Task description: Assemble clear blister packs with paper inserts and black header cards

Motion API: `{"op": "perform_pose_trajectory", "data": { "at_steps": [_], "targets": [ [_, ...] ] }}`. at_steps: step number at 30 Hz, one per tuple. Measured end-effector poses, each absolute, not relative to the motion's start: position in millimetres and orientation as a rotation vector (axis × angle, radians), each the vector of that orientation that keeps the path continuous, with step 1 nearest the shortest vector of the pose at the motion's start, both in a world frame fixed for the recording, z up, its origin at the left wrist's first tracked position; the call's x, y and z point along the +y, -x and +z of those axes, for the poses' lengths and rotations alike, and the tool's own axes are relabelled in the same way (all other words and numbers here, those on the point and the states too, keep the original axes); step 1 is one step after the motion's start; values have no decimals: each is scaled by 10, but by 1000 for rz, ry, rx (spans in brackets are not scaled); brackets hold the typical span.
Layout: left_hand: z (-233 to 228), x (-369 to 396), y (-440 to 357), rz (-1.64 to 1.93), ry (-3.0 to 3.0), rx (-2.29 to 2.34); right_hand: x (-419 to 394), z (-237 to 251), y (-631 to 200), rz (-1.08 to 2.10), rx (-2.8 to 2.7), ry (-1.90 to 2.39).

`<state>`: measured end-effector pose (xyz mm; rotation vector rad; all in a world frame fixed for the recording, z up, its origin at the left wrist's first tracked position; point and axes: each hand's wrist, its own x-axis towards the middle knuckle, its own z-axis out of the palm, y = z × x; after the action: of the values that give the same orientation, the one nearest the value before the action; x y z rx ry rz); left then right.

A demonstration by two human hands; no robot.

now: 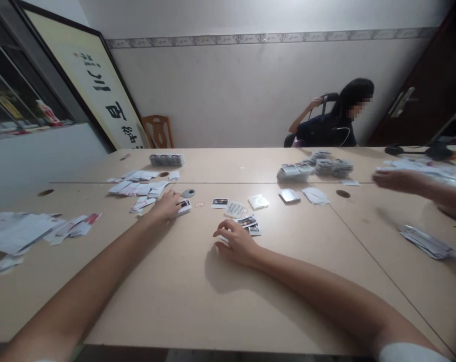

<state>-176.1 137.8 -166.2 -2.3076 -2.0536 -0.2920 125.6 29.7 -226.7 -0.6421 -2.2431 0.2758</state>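
My left hand lies over the left side of a small stack of photo cards, its fingers wrapped on the stack's edge. To the right, my right hand is low over the table with curved fingers and a gap between thumb and fingertips. A pale edge shows in that gap; whether the hand touches it I cannot tell. Dark-printed photo cards lie fanned beside its knuckles. Beyond are a single photo card, a white printed packet, a white square pack and a grey disc.
Loose white papers and a larger paper heap are at left. Card stacks stand at the back, with more bundles back right. A co-worker's hands reach in at right, near a sleeve bundle. Another person sits behind.
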Motion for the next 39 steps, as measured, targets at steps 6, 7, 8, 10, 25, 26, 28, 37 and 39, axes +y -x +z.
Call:
{"op": "perform_pose_trajectory", "data": {
  "at_steps": [6,7,8,10,25,26,28,37,39],
  "targets": [
    [-1619,1245,1352,-402,2405,-1844,371,-1880,-1404,251,-2106,1195],
    [-1636,1244,1248,-413,2467,-1786,410,-1789,-1467,256,-2102,1301],
    [-1665,1252,1144,-422,2528,-1732,460,-1708,-1540,262,-2100,1374],
    [-1754,1293,951,-435,2622,-1657,584,-1600,-1706,293,-2126,1494],
    [-2112,1373,685,-669,2656,-1679,644,-1583,-1772,1166,-2297,1348],
    [-2107,1371,689,-706,2643,-1676,651,-1601,-1767,1212,-2202,1312],
    [-2086,1360,684,-804,2605,-1669,706,-1673,-1774,1206,-1989,1286],
    [-1964,1092,299,-1242,2608,-1457,824,-2111,-1643,1073,-1574,1090],
    [-1990,1027,204,-1287,2646,-1416,802,-2165,-1612,1058,-1535,1034]
  ]
}}
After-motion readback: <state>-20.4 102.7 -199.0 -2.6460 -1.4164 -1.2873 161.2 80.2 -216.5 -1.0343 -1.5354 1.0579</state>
